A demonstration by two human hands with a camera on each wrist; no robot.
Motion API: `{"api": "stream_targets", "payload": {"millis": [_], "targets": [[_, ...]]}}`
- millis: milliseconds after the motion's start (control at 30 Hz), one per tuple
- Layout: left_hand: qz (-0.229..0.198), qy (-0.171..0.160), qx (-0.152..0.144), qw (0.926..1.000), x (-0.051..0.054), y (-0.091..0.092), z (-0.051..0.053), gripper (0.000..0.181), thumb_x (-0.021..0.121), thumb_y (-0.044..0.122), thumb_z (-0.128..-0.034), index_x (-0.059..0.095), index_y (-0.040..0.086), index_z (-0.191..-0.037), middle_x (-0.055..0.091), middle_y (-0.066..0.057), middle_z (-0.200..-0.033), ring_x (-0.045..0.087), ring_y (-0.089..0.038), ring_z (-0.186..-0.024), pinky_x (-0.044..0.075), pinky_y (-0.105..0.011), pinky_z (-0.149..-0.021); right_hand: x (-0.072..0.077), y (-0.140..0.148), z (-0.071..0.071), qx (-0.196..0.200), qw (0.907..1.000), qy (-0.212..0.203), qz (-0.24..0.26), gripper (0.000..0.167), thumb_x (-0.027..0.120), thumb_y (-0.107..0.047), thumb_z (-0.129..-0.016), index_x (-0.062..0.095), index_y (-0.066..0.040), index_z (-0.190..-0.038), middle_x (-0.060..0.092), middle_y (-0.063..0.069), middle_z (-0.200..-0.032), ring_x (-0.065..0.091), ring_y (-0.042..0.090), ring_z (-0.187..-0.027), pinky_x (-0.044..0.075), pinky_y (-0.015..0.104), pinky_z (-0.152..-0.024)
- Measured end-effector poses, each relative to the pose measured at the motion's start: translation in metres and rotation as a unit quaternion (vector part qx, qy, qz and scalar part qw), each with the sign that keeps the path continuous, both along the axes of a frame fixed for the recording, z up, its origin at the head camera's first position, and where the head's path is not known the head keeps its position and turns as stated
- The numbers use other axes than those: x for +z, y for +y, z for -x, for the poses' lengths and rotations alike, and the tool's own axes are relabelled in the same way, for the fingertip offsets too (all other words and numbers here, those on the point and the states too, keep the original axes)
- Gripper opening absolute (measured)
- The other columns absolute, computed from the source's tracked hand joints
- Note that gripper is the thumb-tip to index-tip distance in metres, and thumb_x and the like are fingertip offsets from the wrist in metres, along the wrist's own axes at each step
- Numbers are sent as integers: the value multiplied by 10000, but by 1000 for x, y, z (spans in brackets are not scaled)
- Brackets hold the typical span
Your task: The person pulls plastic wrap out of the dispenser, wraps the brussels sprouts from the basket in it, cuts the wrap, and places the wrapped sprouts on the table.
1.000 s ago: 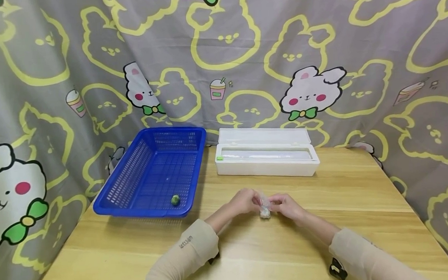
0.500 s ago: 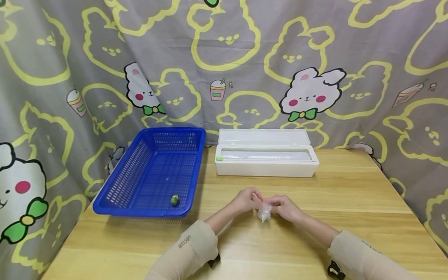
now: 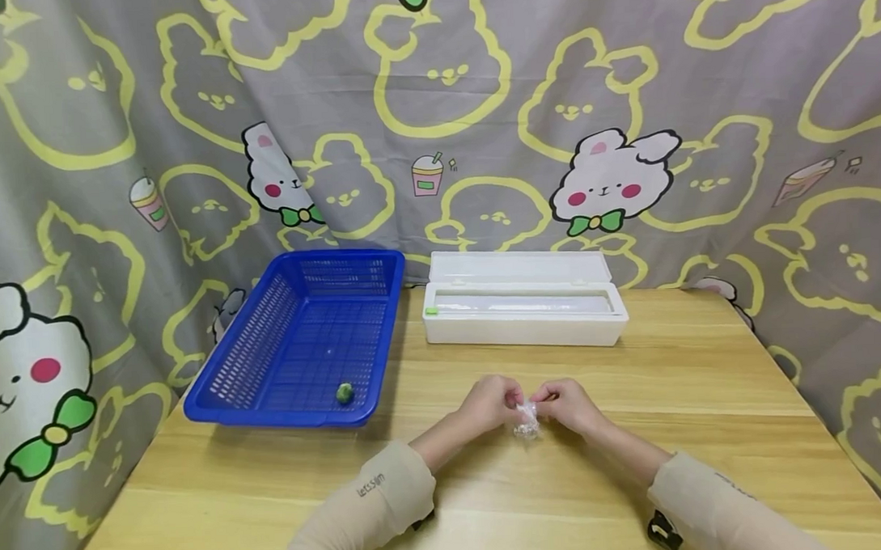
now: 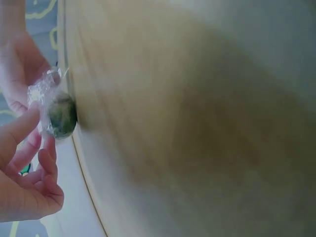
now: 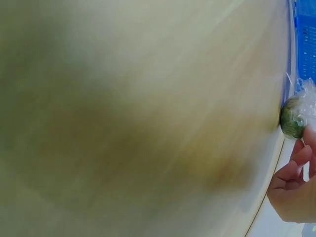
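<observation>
A small round green item (image 4: 62,116), possibly a Brussels sprout, sits inside crumpled clear plastic wrap (image 3: 527,422) close above the table. My left hand (image 3: 493,402) pinches the gathered wrap from the left. From the right, my right hand (image 3: 570,406) pinches it too, with fingertips close to the left ones. In the right wrist view the wrapped ball shows dark green with paler streaks; the film bunches up beside it. A second small green ball (image 3: 345,393) lies in the near right corner of the blue basket (image 3: 278,415).
A white plastic-wrap dispenser box (image 3: 524,330) stands behind my hands with its lid (image 3: 520,267) raised and a roll of film inside. The wooden table (image 3: 536,506) reaches a patterned curtain (image 3: 463,88) at the back. The basket is to the left.
The wrap, stretched upright between my fingers a second ago, now hangs bunched and a little lower. Both hands have shifted slightly as their fingers work the film. Basket and box stay put.
</observation>
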State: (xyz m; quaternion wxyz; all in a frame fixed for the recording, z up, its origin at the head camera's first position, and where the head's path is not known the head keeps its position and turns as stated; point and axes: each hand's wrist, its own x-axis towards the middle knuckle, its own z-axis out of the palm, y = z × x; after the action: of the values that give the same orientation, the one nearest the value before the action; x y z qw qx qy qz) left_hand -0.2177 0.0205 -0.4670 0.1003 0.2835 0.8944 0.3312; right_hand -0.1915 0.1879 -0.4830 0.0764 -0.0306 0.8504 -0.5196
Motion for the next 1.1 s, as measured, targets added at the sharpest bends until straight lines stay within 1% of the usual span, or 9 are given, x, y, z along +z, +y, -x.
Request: {"api": "stream_targets", "payload": {"millis": [167,267,400,533,600,700,767,933,1100], "targets": [[212,419,-118,9988,2,2,-3,164,779,176,-699,654,81,-744,632,34,-716,486,-32,-619,403,-133,-577,4,6,0,567,9971,417,-297,66,633,23,-774,662,71,-809,618,110,-665,485,111,-515,393,187,-448],[351,529,-196,9978,3,2,-3,155,780,158,-697,664,80,-764,613,36,-711,468,-39,-617,391,-133,-567,7,11,1,908,9949,339,-263,124,592,-10,-815,666,68,-877,604,139,-648,457,98,-470,370,182,-419],[487,539,-313,9969,5,0,-4,156,777,118,-687,672,81,-796,603,22,-736,485,-51,-650,395,-134,-579,8,16,1,1163,9926,249,-243,173,575,-78,-855,667,61,-900,620,151,-680,436,75,-470,347,177,-423],[637,539,-362,9959,6,0,-6,198,791,127,-665,668,91,-816,569,32,-725,468,-54,-660,380,-142,-579,5,15,2,1202,9919,354,-196,159,623,-94,-840,641,61,-870,631,116,-758,474,84,-547,390,192,-456],[752,541,-343,9951,7,0,-7,227,803,145,-650,663,100,-822,546,41,-711,449,-54,-654,364,-148,-572,3,13,3,1170,9920,435,-206,142,633,-74,-828,608,59,-871,607,88,-761,483,94,-581,407,199,-471],[892,507,-299,9943,9,0,-8,265,818,169,-632,651,104,-828,517,43,-694,427,-61,-639,341,-161,-556,-1,10,2,1103,9916,585,-327,99,632,-51,-825,570,22,-850,554,48,-725,467,90,-565,404,194,-458],[935,495,-280,9940,10,1,-8,268,819,169,-630,643,105,-822,506,46,-683,420,-60,-623,333,-161,-546,-3,10,1,1136,9897,757,-426,77,632,-38,-821,565,0,-828,543,33,-706,461,75,-569,410,191,-478],[797,392,-316,9955,10,1,-9,243,803,126,-649,639,86,-824,521,45,-651,423,-53,-580,340,-145,-525,-3,9,0,1291,9788,1387,-771,45,647,-38,-806,629,-3,-786,609,27,-707,494,48,-619,450,205,-561],[500,199,-302,9981,8,-1,-8,204,776,67,-675,661,45,-842,591,15,-673,478,-49,-585,391,-129,-552,1,9,-4,1287,9655,1867,-1276,37,668,-50,-792,690,-21,-803,659,27,-752,541,48,-648,466,201,-577]]}}
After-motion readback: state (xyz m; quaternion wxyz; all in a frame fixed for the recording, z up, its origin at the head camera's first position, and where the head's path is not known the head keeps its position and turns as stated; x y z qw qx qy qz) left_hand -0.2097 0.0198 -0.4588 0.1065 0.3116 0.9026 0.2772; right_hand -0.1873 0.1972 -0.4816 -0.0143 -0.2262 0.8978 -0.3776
